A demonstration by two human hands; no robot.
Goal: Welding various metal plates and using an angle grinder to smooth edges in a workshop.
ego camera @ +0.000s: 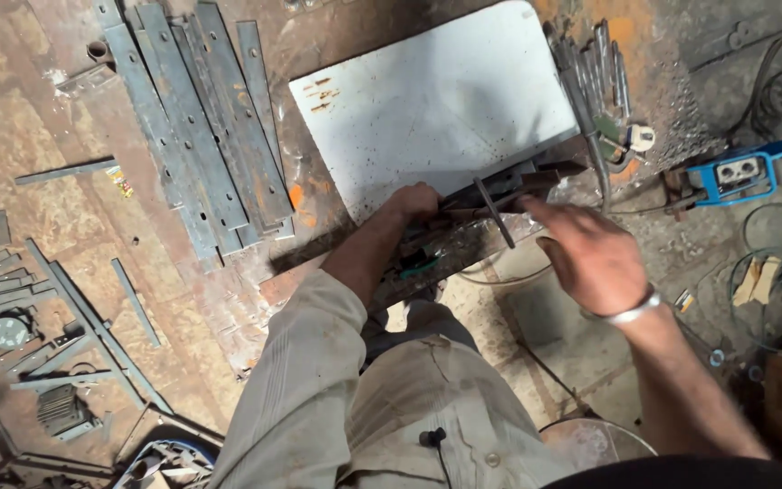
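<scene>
Right below the white sheet (436, 109), one dark metal bracket (500, 186) lies on the worktop (319, 36). Left hand (414, 201) grips its left end, fingers wrapped around it. Right hand (590, 258) hovers at its right end, fingers loosely spread, holding nothing. Left of the sheet sit roughly six flat steel bars (201, 127).

A metal workshop is showing itself here, with drilled flat steel bars (201, 118) lying stacked on a rust-stained floor (11, 136), angle-iron offcuts (65, 308) scattering at the left, a pale steel sheet (436, 100) resting beside a bundle of rods (590, 72), and cables (776, 86) trailing past a blue tool (739, 172).
</scene>
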